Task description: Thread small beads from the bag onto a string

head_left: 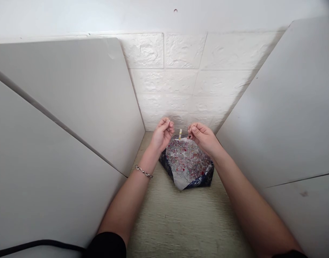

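Observation:
Both my arms reach forward over a pale table. A clear plastic bag of small coloured beads point(186, 162) lies on a dark blue patterned cloth point(204, 180) near the back wall. My left hand point(162, 133) hovers just left of the bag's far end, fingers curled in a pinch. My right hand point(202, 137) sits at the bag's far right edge, fingers pinched together as well. What either pinch holds is too small to see. A small yellowish piece point(180, 134) stands between the two hands. A chain bracelet point(143, 172) is on my left wrist.
Grey partition panels stand on the left point(65, 118) and the right point(282, 114), closing in a narrow strip of table point(180, 222). A white embossed brick wall point(191, 86) closes the back. A black cable point(32, 245) runs along the lower left.

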`<action>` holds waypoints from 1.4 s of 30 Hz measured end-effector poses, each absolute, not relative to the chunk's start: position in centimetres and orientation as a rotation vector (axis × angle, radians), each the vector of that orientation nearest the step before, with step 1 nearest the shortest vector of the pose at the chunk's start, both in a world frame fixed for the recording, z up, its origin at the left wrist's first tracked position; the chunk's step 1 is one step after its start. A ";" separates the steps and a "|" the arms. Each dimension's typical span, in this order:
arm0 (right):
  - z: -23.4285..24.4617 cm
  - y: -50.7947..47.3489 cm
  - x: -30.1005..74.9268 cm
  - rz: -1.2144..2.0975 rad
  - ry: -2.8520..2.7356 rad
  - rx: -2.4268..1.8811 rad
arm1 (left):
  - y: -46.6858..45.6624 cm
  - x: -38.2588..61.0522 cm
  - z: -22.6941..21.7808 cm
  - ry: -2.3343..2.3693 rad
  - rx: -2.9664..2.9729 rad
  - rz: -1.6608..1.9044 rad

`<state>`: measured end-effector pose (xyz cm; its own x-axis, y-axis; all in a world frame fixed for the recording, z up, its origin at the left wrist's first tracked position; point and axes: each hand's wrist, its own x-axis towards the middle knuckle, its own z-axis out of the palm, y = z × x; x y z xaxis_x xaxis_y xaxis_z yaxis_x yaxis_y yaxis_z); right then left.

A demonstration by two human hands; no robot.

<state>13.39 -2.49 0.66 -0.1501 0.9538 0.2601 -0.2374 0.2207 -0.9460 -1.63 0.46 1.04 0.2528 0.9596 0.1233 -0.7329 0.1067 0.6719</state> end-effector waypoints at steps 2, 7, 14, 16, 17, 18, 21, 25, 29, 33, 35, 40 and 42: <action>0.5 -2.5 13.2 1.244 -1.281 -0.778 | 0.4 -1.5 0.9 0.391 0.700 1.289; 0.5 -2.5 13.1 1.227 -1.273 -0.803 | -0.2 -1.0 0.8 0.406 0.808 1.173; 1.6 -3.2 12.9 1.259 -1.124 -0.784 | -0.5 -0.6 0.8 0.439 0.923 1.122; 2.0 -3.3 12.9 1.265 -1.087 -0.779 | -0.5 -0.4 0.7 0.459 0.912 1.107; 2.1 -3.4 12.9 1.263 -1.072 -0.780 | -0.6 -0.3 0.6 0.469 0.905 1.099; 2.2 -3.4 12.9 1.257 -1.059 -0.782 | -0.6 -0.2 0.6 0.478 0.899 1.093; 2.6 -3.5 13.0 1.231 -1.030 -0.797 | -0.6 -0.1 0.3 0.486 0.886 1.074; 2.6 -3.5 13.0 1.201 -1.025 -0.829 | -0.6 -0.2 0.0 0.483 0.815 0.995; 2.3 -3.5 13.0 1.084 -1.162 -0.879 | -0.7 0.0 -0.1 0.516 0.854 0.932; 2.5 -3.6 13.2 0.871 -1.315 -1.000 | -0.9 0.4 -0.3 0.557 1.002 0.918; 2.7 -3.8 13.2 0.821 -1.350 -1.034 | -0.9 0.5 -0.4 0.568 1.034 0.908; 2.5 -3.8 13.3 0.728 -1.453 -1.124 | -0.9 0.6 -0.3 0.581 1.034 0.900; 2.2 -3.7 13.2 0.637 -1.481 -1.180 | -0.8 0.7 -0.4 0.566 1.011 0.914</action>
<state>13.23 -3.65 2.17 0.0788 0.9094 0.4085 0.3292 0.3630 -0.8717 0.66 -0.82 -0.36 0.5194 0.8545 0.0019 -0.3787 0.2281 0.8970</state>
